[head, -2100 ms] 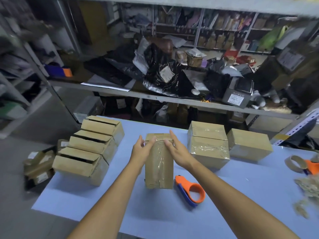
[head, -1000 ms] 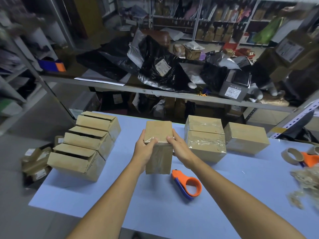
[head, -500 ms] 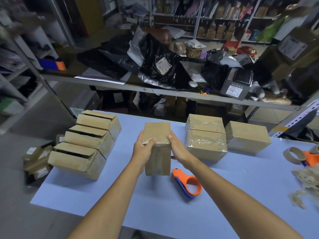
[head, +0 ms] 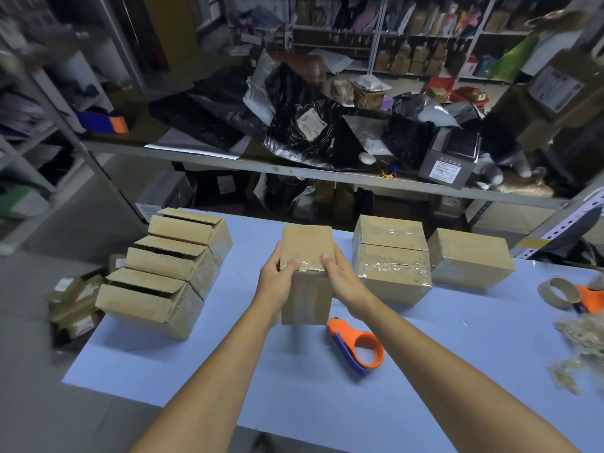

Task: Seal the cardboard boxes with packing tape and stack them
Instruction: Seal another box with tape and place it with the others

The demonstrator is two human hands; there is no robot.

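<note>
Left hand [head: 276, 284] and right hand [head: 344, 284] clamp fingers [head: 290, 265] round the taped box [head: 305, 245]. Likely next: lifting it onto the sealed stack [head: 390, 256] at two o'clock

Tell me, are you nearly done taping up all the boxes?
Roughly halfway. Done: two taped boxes stacked, with a closed box beside them. In hand: an upright box, taped, held by the left grip and right grip. Left: three open boxes on the left, plus stacking this one.

Two slim forearms are shown bare up to the near edge, ending in the left hand [head: 274, 284] and the right hand [head: 343, 280].
</note>
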